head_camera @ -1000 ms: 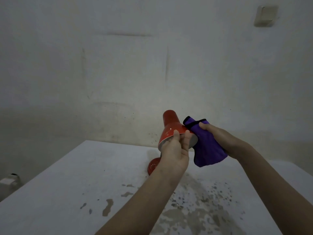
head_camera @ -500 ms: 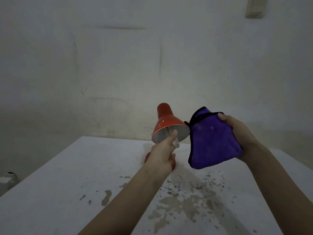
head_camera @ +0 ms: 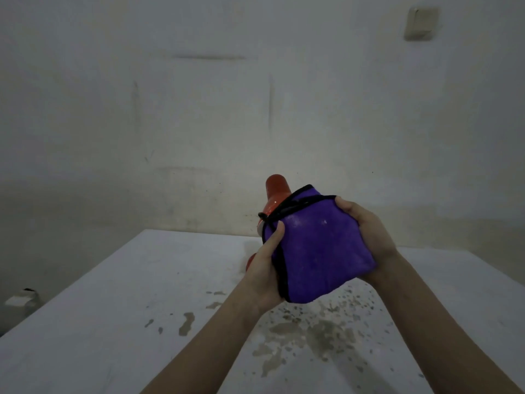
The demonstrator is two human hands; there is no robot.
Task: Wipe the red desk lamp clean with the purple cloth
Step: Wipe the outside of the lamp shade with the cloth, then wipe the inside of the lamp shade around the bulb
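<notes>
Both hands clasped the purple cloth over the red desk lamp near the table's far edge: left hand bracing, right hand pressing to wipe.

Bare, dim room, domestic or storage type; exact use cannot be told. Evidence: stained, scuffed plaster wall; wall switch high at right; white desk with chipped, flaking paint set against the wall.
</notes>
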